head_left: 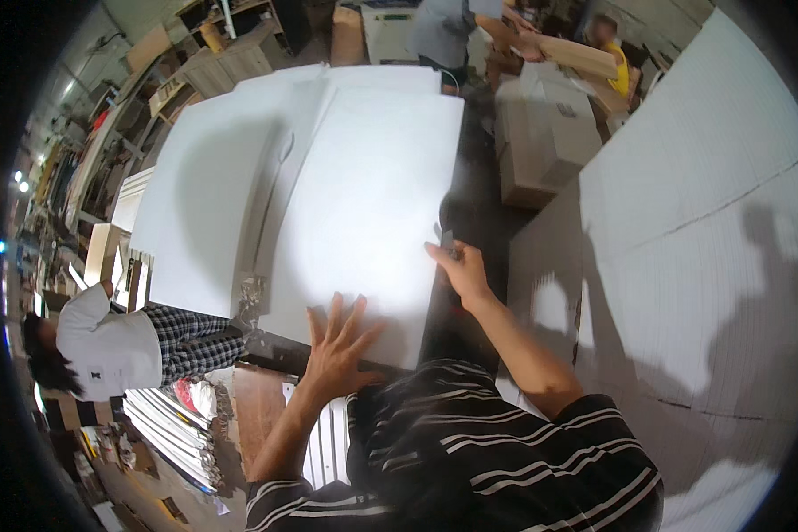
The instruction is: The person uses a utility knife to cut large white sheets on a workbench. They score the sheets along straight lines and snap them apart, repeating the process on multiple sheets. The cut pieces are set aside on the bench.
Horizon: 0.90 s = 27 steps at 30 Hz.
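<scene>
A large white panel (372, 177) lies in front of me on top of a stack. My left hand (335, 353) rests on its near end with the fingers spread, palm down. At the panel's right edge my right hand (463, 269) is closed around a small grey metal blade (443, 236), whose flat end points up toward the panel. The handle of the blade is mostly hidden in my fingers. A second white panel (208, 191) lies to the left, with a narrow gap between the two.
A person in a white shirt (111, 341) stands at left. At the far right, two people handle a wooden board (576, 55) beside stacked cartons (550, 133). A tall pale stack (683, 266) rises along my right side. White strips (173, 434) lie on the floor at lower left.
</scene>
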### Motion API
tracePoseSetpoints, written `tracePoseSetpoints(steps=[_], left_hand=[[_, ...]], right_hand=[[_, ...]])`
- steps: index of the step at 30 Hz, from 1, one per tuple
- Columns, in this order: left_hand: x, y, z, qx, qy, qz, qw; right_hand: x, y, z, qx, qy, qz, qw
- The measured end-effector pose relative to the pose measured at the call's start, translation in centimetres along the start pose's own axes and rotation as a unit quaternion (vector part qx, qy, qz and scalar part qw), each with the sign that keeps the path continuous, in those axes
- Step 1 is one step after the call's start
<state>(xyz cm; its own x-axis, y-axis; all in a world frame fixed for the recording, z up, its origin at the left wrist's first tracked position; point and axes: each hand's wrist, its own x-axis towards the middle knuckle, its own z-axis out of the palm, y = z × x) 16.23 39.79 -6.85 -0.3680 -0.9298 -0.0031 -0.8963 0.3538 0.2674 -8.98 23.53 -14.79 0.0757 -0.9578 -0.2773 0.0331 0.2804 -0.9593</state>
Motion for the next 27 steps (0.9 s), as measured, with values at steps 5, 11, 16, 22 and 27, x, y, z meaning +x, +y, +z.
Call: tracePoseSetpoints(steps=[5,11,16,22,27], left_hand=[[-0.4,-1.8,4.4,0.063,0.205,0.06,0.975],[-3.4,-0.1,0.7,0.107,0.295,0.148,0.938],[-6.7,3.5,-7.4,0.172,0.326,0.221,0.903],[-8.3,4.6,-15.9,0.196,0.387,0.217,0.875],[-0.4,0.9,-25.8,0.099,0.563,0.223,0.79]], right_hand=[[7.7,-1.9,-2.5,0.067,0.14,-0.006,0.988],[9.3,-4.9,-6.8,-0.177,0.039,-0.277,0.944],[8.3,-5.8,-6.7,-0.289,-0.03,-0.457,0.841],[5.9,-5.4,-6.9,-0.183,-0.075,-0.559,0.805],[2.5,-7.0,-6.4,-0.191,0.027,-0.613,0.766]])
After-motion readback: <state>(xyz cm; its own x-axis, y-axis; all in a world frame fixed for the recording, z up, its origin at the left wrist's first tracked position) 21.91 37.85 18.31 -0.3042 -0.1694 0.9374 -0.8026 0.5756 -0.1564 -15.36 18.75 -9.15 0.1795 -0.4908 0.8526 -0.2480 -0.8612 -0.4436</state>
